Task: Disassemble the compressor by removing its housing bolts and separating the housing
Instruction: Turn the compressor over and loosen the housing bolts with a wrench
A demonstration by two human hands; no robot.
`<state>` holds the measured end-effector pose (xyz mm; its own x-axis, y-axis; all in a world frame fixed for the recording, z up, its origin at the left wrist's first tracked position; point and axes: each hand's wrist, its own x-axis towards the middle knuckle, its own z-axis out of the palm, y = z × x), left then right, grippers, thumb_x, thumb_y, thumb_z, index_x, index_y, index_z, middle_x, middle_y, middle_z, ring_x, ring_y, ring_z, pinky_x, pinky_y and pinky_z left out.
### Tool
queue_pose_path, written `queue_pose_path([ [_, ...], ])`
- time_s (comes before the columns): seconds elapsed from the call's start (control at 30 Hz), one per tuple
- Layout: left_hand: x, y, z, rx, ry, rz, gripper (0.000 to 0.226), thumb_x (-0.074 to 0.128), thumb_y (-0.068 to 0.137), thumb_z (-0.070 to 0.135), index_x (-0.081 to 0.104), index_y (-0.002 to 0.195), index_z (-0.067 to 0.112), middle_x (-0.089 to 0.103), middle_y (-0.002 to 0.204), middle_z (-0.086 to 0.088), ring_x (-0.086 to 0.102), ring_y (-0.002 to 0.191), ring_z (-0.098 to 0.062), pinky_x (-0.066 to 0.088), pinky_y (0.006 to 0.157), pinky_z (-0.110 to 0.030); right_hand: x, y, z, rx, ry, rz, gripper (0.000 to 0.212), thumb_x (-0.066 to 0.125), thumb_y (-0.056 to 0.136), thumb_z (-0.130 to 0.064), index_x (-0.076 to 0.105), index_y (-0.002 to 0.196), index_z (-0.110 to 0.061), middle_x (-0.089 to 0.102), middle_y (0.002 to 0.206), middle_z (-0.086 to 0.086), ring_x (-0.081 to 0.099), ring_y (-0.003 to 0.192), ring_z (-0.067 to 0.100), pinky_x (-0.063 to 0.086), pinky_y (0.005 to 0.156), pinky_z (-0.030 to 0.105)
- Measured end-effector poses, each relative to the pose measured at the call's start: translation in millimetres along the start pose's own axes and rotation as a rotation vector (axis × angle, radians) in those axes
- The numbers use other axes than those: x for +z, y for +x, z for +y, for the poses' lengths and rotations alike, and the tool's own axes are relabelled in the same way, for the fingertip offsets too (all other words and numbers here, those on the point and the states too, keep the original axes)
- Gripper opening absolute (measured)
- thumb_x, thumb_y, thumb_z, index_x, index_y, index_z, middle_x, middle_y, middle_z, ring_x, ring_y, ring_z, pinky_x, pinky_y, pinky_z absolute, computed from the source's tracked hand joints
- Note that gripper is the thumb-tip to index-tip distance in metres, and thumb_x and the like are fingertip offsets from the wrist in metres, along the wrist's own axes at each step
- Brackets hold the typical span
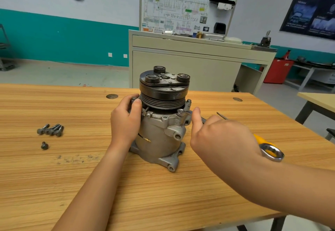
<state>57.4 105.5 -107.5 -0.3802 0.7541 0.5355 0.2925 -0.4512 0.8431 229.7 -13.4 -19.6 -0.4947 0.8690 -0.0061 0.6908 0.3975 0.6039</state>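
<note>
While my left hand [126,120] is gripping the compressor [161,131] upright on the table [54,176] | right hand [221,138] is clenching the wrench [258,139] right of its flange bolt [180,112] | I'm aiming for square seating, bracing against twist (loose bolts [50,130] lying left of it).

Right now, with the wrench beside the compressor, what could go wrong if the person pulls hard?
1. The compressor stands on end with the heavy-looking pulley on top, steadied by the left hand alone; a sideways pull could tip it.
2. The right hand holds the yellow-handled wrench close to the mounting ears; if the wrench slips, thumb or knuckles may strike metal.
3. The removed bolts lie loose on the table and might roll away.
</note>
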Motion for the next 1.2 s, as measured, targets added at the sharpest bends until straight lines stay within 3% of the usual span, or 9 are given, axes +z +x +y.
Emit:
queue_pose_path([
  [0.07, 2, 1, 0, 0.033, 0.010, 0.019, 0.038, 0.039, 0.080, 0.035, 0.064, 0.101, 0.016, 0.058, 0.084, 0.023, 0.053, 0.078, 0.017, 0.036, 0.063, -0.003, 8, -1, 10, -0.016, -0.003, 0.044, 0.069, 0.019, 0.076, 0.021, -0.015, 0.136, 0.012, 0.027, 0.063, 0.006, 0.028, 0.046, 0.012, 0.030, 0.033, 0.012],
  [0.17, 3, 4, 0, 0.071, -0.005, 0.023, 0.028, 0.038, 0.082, 0.030, 0.061, 0.095, 0.020, 0.058, 0.080, 0.023, 0.053, 0.073, 0.016, 0.035, 0.058, -0.003, 26, 2, 47, 0.011, -0.012, 0.132, 0.074, 0.041, 0.093, -0.005, -0.016, 0.141, -0.003, 0.035, 0.069, 0.006, 0.034, 0.047, 0.017, 0.031, 0.036, 0.025],
  [0.27, 4, 8, -2, 0.078, -0.052, 0.009, 0.026, 0.038, 0.083, 0.026, 0.062, 0.093, 0.019, 0.059, 0.084, 0.021, 0.054, 0.077, 0.015, 0.036, 0.063, -0.004, 48, 16, 82, -0.095, 0.063, 0.378, 0.066, 0.071, 0.070, 0.003, 0.047, 0.132, -0.002, 0.053, 0.057, 0.011, 0.044, 0.038, 0.021, 0.038, 0.030, 0.026],
  [0.47, 3, 13, -3, 0.080, -0.085, -0.009, 0.027, 0.039, 0.081, 0.023, 0.063, 0.090, 0.017, 0.061, 0.084, 0.017, 0.054, 0.079, 0.013, 0.040, 0.070, -0.010, 76, 72, 81, -0.117, 0.219, 0.788, 0.034, 0.062, 0.072, 0.020, 0.070, 0.099, 0.001, 0.069, 0.086, 0.017, 0.068, 0.071, 0.030, 0.055, 0.056, 0.040],
  [0.63, 2, 10, -1, 0.066, -0.084, 0.003, 0.032, 0.039, 0.081, 0.025, 0.066, 0.093, 0.015, 0.066, 0.089, 0.006, 0.059, 0.087, 0.003, 0.044, 0.078, -0.015, 69, 40, 59, 0.161, 0.525, 1.037, 0.026, 0.052, 0.088, 0.001, 0.062, 0.112, 0.005, 0.065, 0.071, 0.011, 0.058, 0.053, 0.024, 0.049, 0.045, 0.033],
  [0.7, 2, 8, 0, 0.062, -0.070, 0.034, 0.034, 0.039, 0.081, 0.026, 0.068, 0.094, 0.014, 0.067, 0.092, 0.005, 0.060, 0.096, -0.015, 0.044, 0.096, -0.036, 57, 14, 46, 0.251, 0.576, 0.976, 0.033, 0.043, 0.093, -0.011, 0.057, 0.120, 0.002, 0.058, 0.063, 0.006, 0.048, 0.044, 0.021, 0.040, 0.036, 0.030],
  [0.8, 2, 7, 4, 0.059, -0.051, 0.046, 0.028, 0.039, 0.082, 0.025, 0.065, 0.091, 0.023, 0.061, 0.086, 0.018, 0.058, 0.092, -0.014, 0.034, 0.102, -0.057, 34, -11, 28, 0.334, 0.465, 0.605, 0.039, 0.043, 0.090, -0.019, 0.052, 0.127, -0.014, 0.055, 0.060, 0.003, 0.046, 0.041, 0.024, 0.032, 0.035, 0.024],
  [0.93, 2, 6, 4, 0.062, -0.059, 0.057, 0.027, 0.040, 0.082, 0.025, 0.065, 0.091, 0.023, 0.062, 0.087, 0.014, 0.058, 0.092, -0.016, 0.038, 0.098, -0.054, 27, -11, 22, 0.388, 0.254, 0.289, 0.048, 0.032, 0.097, -0.023, 0.010, 0.137, -0.037, 0.030, 0.067, -0.008, 0.029, 0.052, 0.013, 0.019, 0.040, 0.024],
  [1.2, 3, 8, -1, 0.070, -0.082, 0.069, 0.034, 0.041, 0.083, 0.024, 0.070, 0.097, 0.013, 0.065, 0.090, 0.007, 0.061, 0.094, -0.018, 0.045, 0.092, -0.042, -8, -5, -3, 0.265, 0.186, 0.044, 0.066, 0.025, 0.087, 0.007, -0.005, 0.145, -0.005, 0.028, 0.075, 0.002, 0.027, 0.053, 0.013, 0.019, 0.039, 0.027],
])
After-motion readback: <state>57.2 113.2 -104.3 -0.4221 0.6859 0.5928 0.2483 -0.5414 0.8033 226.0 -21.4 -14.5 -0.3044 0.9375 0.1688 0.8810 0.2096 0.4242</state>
